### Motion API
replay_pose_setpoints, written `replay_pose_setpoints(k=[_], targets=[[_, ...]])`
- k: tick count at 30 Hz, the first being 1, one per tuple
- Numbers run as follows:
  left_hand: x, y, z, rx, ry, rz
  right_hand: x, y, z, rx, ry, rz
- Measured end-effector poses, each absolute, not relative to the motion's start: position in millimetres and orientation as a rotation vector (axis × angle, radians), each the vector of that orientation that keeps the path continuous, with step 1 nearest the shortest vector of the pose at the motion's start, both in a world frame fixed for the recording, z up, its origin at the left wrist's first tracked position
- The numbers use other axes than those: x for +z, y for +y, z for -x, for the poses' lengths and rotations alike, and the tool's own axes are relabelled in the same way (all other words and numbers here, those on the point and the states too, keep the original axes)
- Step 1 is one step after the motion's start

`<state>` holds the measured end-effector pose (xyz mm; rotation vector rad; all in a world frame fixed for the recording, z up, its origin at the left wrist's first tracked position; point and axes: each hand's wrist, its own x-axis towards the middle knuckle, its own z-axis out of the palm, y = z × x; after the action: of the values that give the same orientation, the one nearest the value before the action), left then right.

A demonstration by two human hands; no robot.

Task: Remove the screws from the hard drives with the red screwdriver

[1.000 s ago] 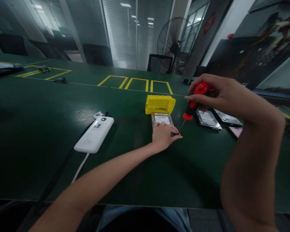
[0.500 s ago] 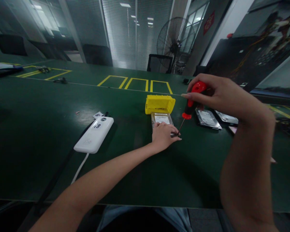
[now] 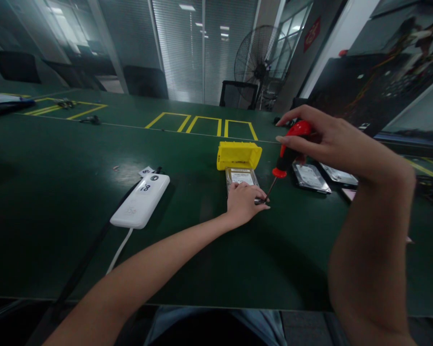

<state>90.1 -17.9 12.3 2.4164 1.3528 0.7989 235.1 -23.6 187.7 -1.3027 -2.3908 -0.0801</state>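
A silver hard drive (image 3: pixel 240 176) lies on the green table, its far end against a yellow plastic bin (image 3: pixel 239 155). Across its near half rests my left hand (image 3: pixel 246 203), fingers curled over the top and thumb at the near right corner, gripping it. My right hand (image 3: pixel 319 132) is raised to the right, closed on the red and black handle of a screwdriver (image 3: pixel 282 163). Its index finger and thumb tip stand a little off the handle. The screwdriver leans, shaft down, with its tip at the drive's near right corner beside my left fingers. The contact point is partly hidden.
Two more hard drives, one nearer (image 3: pixel 311 178) and one farther (image 3: pixel 338 175), lie right of the bin, partly behind my right arm. A white power bank (image 3: pixel 141 201) with a cable lies to the left. Yellow tape outlines (image 3: pixel 204 126) mark the table's far side.
The index finger and thumb of my right hand have spread apart, and the screwdriver handle has shifted slightly right. My left hand and the hard drive stay in place.
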Motion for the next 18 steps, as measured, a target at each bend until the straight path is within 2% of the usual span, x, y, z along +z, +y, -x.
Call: replay_pose_setpoints(k=[18], targets=[[12.8, -18.6, -91.6, 0.843, 1.361, -2.422, 188.2, -22.0, -236.8, -0.239, -2.354, 1.327]])
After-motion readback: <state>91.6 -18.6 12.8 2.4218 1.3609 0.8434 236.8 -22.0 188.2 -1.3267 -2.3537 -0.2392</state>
